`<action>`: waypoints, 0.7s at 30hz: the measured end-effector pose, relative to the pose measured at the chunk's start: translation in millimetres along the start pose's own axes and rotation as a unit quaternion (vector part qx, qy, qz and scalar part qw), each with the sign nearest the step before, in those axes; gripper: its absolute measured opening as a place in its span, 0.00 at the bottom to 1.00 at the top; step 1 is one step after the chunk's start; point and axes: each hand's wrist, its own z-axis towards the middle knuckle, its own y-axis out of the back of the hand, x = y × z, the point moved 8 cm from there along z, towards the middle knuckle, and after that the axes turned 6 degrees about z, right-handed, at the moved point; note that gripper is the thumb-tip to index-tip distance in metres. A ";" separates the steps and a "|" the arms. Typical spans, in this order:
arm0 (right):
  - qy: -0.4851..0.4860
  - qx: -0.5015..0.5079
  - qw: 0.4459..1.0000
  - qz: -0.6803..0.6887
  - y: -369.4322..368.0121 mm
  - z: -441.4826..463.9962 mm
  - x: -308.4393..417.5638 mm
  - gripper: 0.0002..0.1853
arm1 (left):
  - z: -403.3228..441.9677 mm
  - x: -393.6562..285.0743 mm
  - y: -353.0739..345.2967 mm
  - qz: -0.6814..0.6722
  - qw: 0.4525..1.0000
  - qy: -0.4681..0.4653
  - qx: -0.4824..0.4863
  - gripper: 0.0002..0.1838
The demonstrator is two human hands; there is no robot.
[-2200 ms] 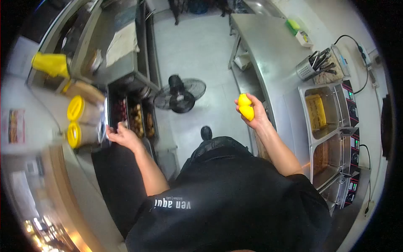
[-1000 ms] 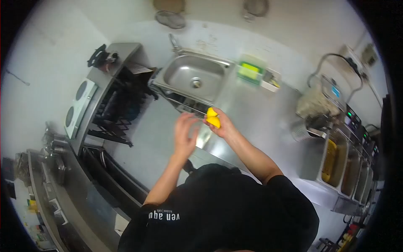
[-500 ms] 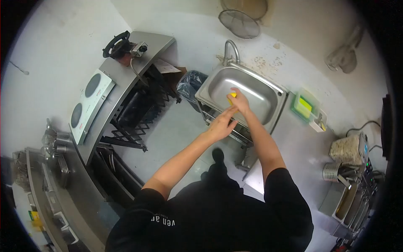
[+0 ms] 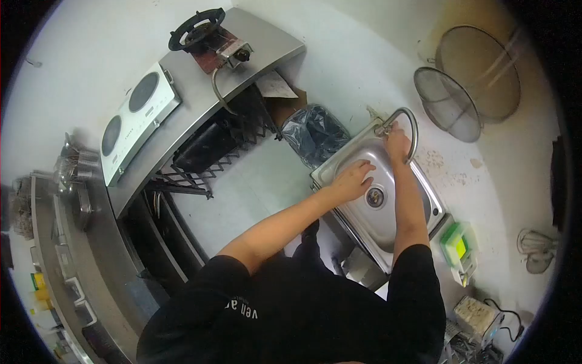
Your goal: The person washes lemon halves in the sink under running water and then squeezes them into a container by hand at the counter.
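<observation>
Right of centre, the right hand [image 4: 397,144] touches the base of the curved metal tap [image 4: 414,130] at the sink's upper corner; its grip cannot be told. The left hand [image 4: 353,182], loosely open with fingers slightly bent, hovers over the basin's left side, its palm hidden. Bare, smooth steel spreads below the drain [image 4: 376,197] to the rounded rim of the sink [image 4: 383,233]. Upper centre, a bin [image 4: 315,136] holds a crinkled dark liner; lower right, a green tub [image 4: 451,241] holds a yellow-green sponge [image 4: 461,247].
</observation>
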 end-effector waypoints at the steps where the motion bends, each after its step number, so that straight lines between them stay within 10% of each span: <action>1: 0.001 0.005 1.000 -0.003 -6.2 4.7 -5.3 0.32 | 4.4 7.8 -5.2 -0.009 1.000 0.013 0.009 0.18; 21: 0.074 -0.033 0.994 0.075 -6.6 23.8 -3.4 0.20 | 82.9 53.3 -73.7 -0.054 0.995 0.079 0.034 0.26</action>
